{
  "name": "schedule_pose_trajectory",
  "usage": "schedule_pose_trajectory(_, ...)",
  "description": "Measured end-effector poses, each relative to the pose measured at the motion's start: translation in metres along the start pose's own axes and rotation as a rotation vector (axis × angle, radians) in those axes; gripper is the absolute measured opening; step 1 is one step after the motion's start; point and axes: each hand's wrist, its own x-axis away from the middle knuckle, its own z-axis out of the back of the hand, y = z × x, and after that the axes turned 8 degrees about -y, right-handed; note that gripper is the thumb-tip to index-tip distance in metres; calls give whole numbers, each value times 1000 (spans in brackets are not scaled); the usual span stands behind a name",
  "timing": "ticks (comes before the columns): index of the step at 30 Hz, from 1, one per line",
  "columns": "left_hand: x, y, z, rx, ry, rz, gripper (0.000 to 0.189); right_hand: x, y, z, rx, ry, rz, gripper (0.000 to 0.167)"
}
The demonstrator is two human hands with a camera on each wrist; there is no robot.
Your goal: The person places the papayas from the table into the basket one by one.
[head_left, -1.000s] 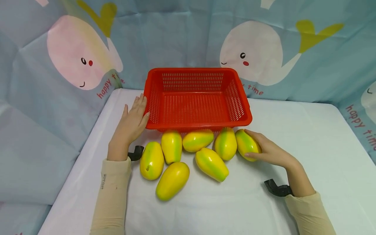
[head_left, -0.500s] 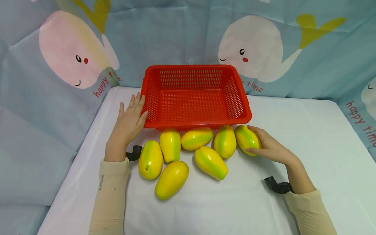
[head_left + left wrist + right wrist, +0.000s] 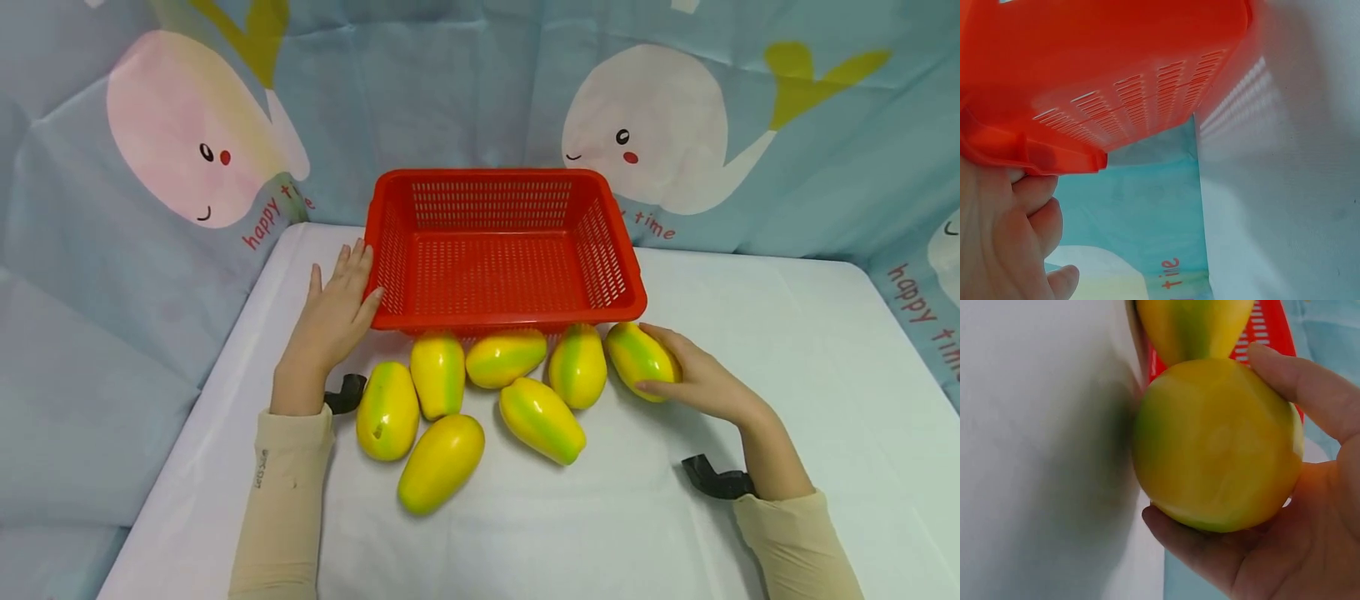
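Observation:
My right hand (image 3: 697, 373) holds a glossy yellow-green papaya (image 3: 641, 362) by its right end, just below the basket's front right corner. In the right wrist view, thumb and fingers curve round the papaya (image 3: 1219, 447), its rounded end facing the camera. My left hand (image 3: 327, 312) rests against the left rim of a red plastic basket (image 3: 510, 319), fingers straight and spread. The left wrist view shows those fingers (image 3: 1044, 222) touching the underside of the basket's rim (image 3: 1066, 159). Inside the basket, only the slotted floor and walls show.
Several more papayas lie in front of the basket, including one by its front wall (image 3: 506, 359), one at the left (image 3: 387, 411) and one nearest the person (image 3: 441, 464). A white cloth (image 3: 570, 533) covers the table. A printed blue curtain (image 3: 450, 92) hangs behind.
The papaya in my right hand has shifted slightly right, widening the gap to its neighbour. My left hand stays at the basket's rim. The head view has moved a little.

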Motion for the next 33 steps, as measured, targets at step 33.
schedule_pose_trajectory(33, 0, -1, -1, 3, 5, 10, 62, 21, -21, 52, -63, 293, -109, 81)
